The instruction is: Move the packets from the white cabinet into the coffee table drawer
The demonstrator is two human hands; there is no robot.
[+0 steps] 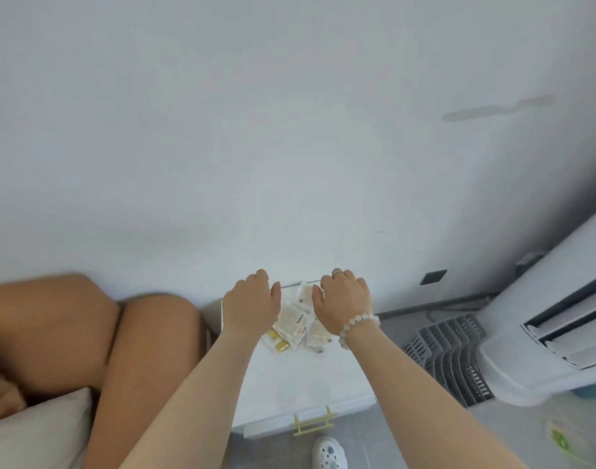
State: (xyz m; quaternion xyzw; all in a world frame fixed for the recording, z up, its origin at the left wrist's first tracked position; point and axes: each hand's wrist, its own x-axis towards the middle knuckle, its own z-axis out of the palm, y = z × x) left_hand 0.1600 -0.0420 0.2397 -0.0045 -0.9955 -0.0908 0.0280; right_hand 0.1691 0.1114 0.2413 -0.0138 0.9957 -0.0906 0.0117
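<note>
Several cream and yellow packets [294, 321] lie in a loose pile on top of the white cabinet [300, 380], close to the wall. My left hand [252, 299] arches over the pile's left side and my right hand [344, 299], with a bead bracelet at the wrist, over its right side. Both hands have their fingers bent down on the far side of the pile, fingertips hidden. My right thumb touches a packet [304, 292] that tilts up against the wall. The coffee table drawer is not in view.
A brown sofa [86, 333] with a beige cushion [35, 431] stands left of the cabinet. A grey basket [449, 350] and a white standing air conditioner [553, 319] are on the right. The cabinet has a gold handle [311, 423] on its front. A white shoe [328, 453] is on the grey floor.
</note>
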